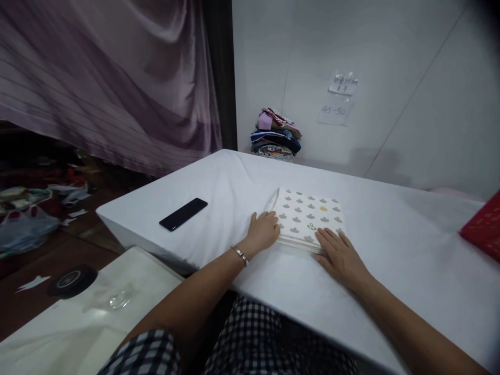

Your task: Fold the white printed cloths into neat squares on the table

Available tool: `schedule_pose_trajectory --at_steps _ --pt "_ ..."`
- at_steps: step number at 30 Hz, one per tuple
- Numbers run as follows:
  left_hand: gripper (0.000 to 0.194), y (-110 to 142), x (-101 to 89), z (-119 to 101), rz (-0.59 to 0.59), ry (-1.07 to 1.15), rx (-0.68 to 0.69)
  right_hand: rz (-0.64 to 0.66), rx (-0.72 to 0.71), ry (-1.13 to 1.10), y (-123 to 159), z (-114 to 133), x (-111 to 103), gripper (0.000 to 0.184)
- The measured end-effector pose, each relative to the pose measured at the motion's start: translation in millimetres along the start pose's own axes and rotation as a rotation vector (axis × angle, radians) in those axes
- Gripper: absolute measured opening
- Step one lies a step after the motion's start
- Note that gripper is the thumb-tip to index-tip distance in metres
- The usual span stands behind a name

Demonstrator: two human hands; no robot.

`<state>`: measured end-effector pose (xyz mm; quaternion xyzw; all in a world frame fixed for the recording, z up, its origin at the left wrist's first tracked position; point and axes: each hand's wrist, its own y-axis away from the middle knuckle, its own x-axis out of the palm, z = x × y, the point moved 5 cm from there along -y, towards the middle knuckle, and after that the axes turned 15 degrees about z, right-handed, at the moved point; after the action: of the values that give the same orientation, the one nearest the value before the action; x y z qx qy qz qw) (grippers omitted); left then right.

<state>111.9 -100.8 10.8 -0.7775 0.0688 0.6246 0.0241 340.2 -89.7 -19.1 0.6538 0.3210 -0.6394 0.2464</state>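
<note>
A folded white cloth (302, 211) printed with grey duck-like shapes, one yellow and a few green outlines lies on the white-covered table (390, 234). Several layers show along its near and left edges. My left hand (264, 230) rests against the left edge, fingertips over the border and thumb apart. A silver bracelet (240, 255) circles that wrist. At the near right corner my right hand (339, 255) lies with fingers stretched over the top, its thumb low by the front edge. Neither hand lifts the cloth.
A black phone (183, 214) lies on the table's left part. Folded fabrics (275, 135) are stacked at the back by the wall. Something red (484, 229) stands at the right edge. A lower white surface (148, 281) holds a clear round item (119, 300) and a black roll (73, 281).
</note>
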Motion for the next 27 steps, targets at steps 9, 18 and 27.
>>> schedule_pose_trajectory --at_steps 9,18,27 --pt "0.046 -37 3.8 -18 0.008 -0.027 0.016 0.061 -0.017 -0.034 -2 1 4 0.056" --pt "0.047 -38 19.4 -9 -0.012 0.004 -0.022 0.152 0.071 -0.295 -49 -19 -34 0.057" --pt "0.043 -34 17.6 -6 -0.043 0.07 -0.01 0.229 0.41 -0.146 -121 -85 19 0.057"
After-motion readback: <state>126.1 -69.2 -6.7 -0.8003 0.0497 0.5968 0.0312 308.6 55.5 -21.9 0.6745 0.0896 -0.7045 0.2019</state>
